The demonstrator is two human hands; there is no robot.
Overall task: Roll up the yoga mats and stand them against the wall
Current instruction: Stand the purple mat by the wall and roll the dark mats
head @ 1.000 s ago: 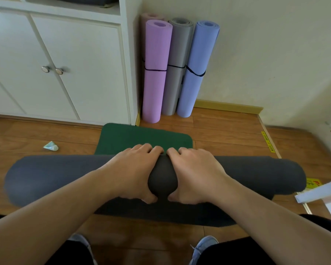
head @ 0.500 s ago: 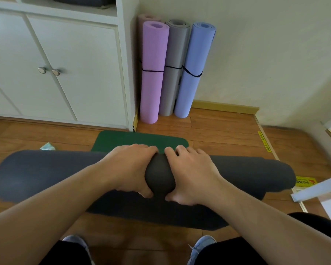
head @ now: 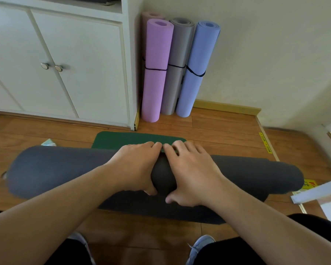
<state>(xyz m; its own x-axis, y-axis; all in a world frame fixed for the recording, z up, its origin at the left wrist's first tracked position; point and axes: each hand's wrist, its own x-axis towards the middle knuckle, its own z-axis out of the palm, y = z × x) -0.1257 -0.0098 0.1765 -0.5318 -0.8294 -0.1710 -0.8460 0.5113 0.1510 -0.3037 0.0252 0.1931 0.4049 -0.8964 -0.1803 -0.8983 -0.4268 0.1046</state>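
The dark grey roll (head: 65, 169) is lying crosswise on the wood floor (head: 227, 134), just in front of the person's knees, with a short flap of unrolled mat (head: 161, 213) trailing toward the near side. Beyond it, a strip of green mat (head: 126, 139) is showing flat on the floor, its far edge close to the cupboard (head: 75, 64).

Both hands are sitting side by side at the middle of the roll, nearly touching. The left hand (head: 134, 167) is draping over the top with its fingers bent over the far side and its thumb low on the near face. The right hand (head: 191, 173) is doing the same, fingers spread a little wider. Both are pressing and cupping the roll rather than closing round it.

Three rolled mats are standing upright in the far corner against the wall (head: 275, 54): a pink mat (head: 155, 73), a grey mat (head: 177, 73) and a blue mat (head: 197, 64), each bound by a thin black strap; a further pinkish roll seems to be peeking out behind them.

The roll looks like soft foam: light, grippy, springy, and likely to loosen or telescope at the ends if pressure is eased. Palms placed wider apart would probably be keeping the ends squarer. For lifting, gripping round the middle with the loose edge pinned under the fingers seems safest.
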